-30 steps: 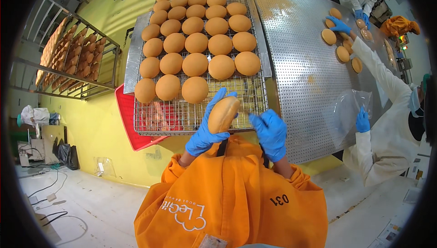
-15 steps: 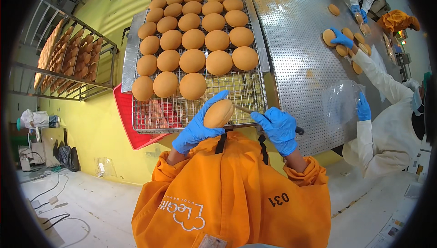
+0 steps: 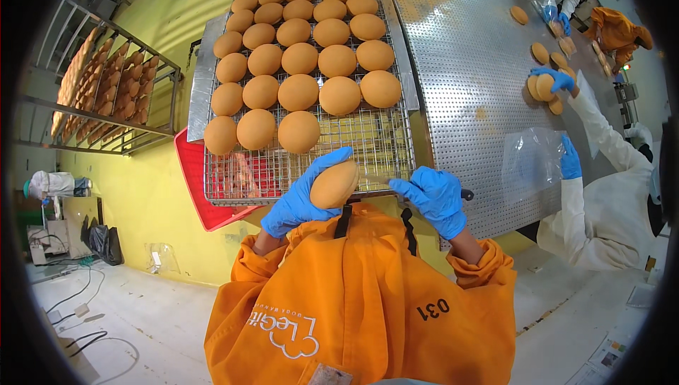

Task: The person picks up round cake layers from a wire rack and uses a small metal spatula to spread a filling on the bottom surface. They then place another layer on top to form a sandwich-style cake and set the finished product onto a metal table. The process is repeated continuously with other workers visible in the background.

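My left hand [image 3: 291, 207], in a blue glove, is closed round a round golden-brown bun [image 3: 334, 185] held on edge. Its fingers wrap the far side, just above the near end of a wire rack [image 3: 283, 181]. In my right hand [image 3: 436, 201], also gloved in blue, is a knife [image 3: 467, 195] whose dark handle end sticks out past the palm. The thin blade points left at the bun's right side; whether its tip is inside the bun I cannot tell. Rows of similar buns [image 3: 298, 132] lie on the rack beyond my hands.
Below the rack's left side sits a red crate [image 3: 192, 180]. A perforated metal table [image 3: 460, 88] stands to the right, with more buns [image 3: 555, 106] and a clear plastic bag [image 3: 530, 159]. There a co-worker's gloved hand [image 3: 559, 79] handles buns. A loaded rack trolley [image 3: 166, 102] stands left.
My left hand and the bun have shifted slightly left, and the bun has turned a little. My right hand has moved slightly right with the knife. The co-worker's hand has moved right among the buns.
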A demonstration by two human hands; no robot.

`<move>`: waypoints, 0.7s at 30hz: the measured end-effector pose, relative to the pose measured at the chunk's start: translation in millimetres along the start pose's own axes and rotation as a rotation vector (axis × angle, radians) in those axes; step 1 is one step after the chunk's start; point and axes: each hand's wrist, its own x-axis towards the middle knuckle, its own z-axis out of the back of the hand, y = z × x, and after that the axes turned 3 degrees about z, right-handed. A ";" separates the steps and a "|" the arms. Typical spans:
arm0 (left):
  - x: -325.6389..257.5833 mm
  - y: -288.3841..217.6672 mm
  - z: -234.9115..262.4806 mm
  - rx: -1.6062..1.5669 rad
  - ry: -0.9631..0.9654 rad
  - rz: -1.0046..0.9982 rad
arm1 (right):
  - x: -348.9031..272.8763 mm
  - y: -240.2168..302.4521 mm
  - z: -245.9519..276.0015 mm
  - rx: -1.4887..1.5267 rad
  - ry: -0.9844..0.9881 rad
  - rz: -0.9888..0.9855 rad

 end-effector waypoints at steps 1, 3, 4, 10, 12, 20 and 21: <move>-0.5 -2.1 0.0 0.030 0.008 -0.005 | 2.6 2.7 3.6 0.063 -0.017 0.007; -1.6 -3.3 0.4 0.071 0.022 -0.013 | 4.0 3.4 5.6 0.078 -0.014 -0.028; -2.5 -2.1 2.0 0.084 0.026 -0.016 | 3.2 0.8 3.8 0.032 0.006 -0.067; -5.3 6.7 3.0 -0.037 0.029 -0.057 | 3.3 -5.7 10.8 0.041 0.021 -0.045; -5.5 5.5 -5.6 -0.405 0.025 0.001 | 3.2 -6.5 2.5 0.185 -0.039 -0.166; -2.0 21.5 -35.9 -1.166 0.184 0.045 | 10.8 11.5 -6.0 0.496 -0.103 -0.254; 0.7 20.5 -39.2 -1.081 0.210 -0.028 | 13.4 19.2 -1.7 0.403 -0.125 -0.224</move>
